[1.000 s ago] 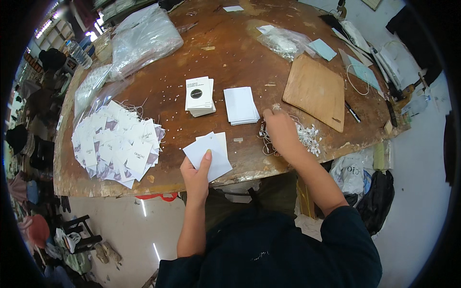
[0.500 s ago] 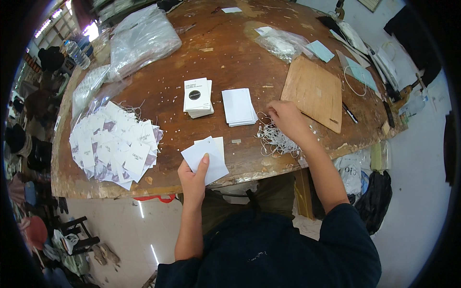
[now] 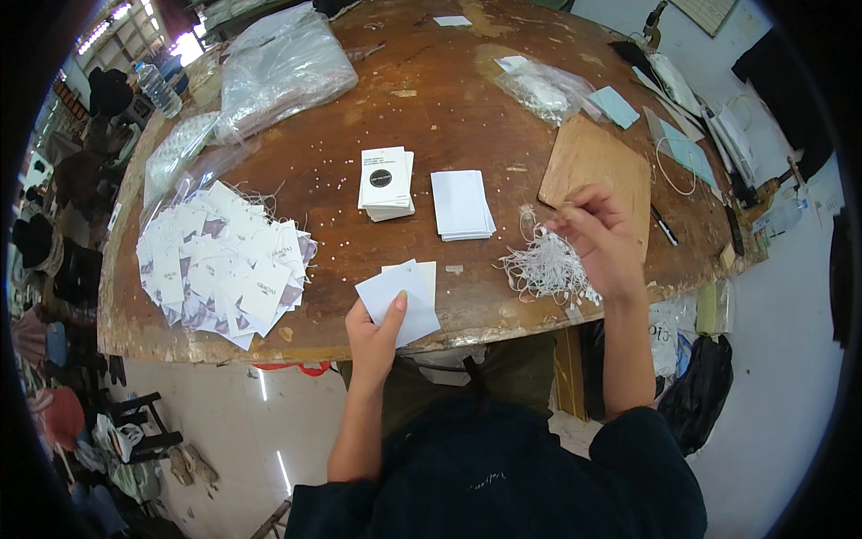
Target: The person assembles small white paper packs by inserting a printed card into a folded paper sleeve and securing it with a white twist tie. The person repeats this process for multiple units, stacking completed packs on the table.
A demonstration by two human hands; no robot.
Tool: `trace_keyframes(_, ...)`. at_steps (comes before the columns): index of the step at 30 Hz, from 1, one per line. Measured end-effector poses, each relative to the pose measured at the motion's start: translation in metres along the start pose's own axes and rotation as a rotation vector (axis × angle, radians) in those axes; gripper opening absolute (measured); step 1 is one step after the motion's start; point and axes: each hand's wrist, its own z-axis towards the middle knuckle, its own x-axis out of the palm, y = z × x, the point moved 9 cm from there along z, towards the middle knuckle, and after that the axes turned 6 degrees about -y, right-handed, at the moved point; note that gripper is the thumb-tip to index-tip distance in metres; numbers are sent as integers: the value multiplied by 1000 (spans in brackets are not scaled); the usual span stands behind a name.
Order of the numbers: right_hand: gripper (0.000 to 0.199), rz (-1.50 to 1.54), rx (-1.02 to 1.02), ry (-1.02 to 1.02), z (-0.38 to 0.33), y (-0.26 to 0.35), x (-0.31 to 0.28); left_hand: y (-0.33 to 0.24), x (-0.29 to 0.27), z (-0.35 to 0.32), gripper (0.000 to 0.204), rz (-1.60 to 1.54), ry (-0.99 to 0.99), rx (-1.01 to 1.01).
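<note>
Left hand (image 3: 373, 337): closed on white hang tags (image 3: 395, 292), at the near edge of the bench (image 3: 440, 108). Right hand (image 3: 561, 220): fingers pinched narrow above heaped white strings (image 3: 548, 269); cannot tell whether a string is held. Beyond: printed card stack (image 3: 386, 180), plain white stack (image 3: 462, 207), wooden board (image 3: 584, 153).

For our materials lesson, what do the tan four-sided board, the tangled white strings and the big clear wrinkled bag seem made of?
Tan board: probably wood, perhaps plywood, low sheen; faintly streaked face.
White strings: thin cord, matt, cotton or synthetic unclear; soft loops.
Clear bag: likely plastic, glossy; creases catch light.
</note>
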Motion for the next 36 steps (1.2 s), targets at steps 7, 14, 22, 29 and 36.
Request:
trace_keyframes(7,9,-330,-163,-271,-23,29,20,-7,-1,-3,27,19,-32,14)
trace_keyframes(14,6,-472,-390,-101,-37,33,61,-17,2,-4,28,0,-22,59)
trace_keyframes(22,9,-443,-394,-20,-45,17,85,-16,-10,-7,29,1,-64,42)
trace_keyframes(29,8,-605,-251,67,-47,-59,119,-20,-14,-10,30,-2,-64,73)
trace_keyframes(36,8,-615,-359,62,-54,-61,151,-27,-12,-10,25,65,-58,136)
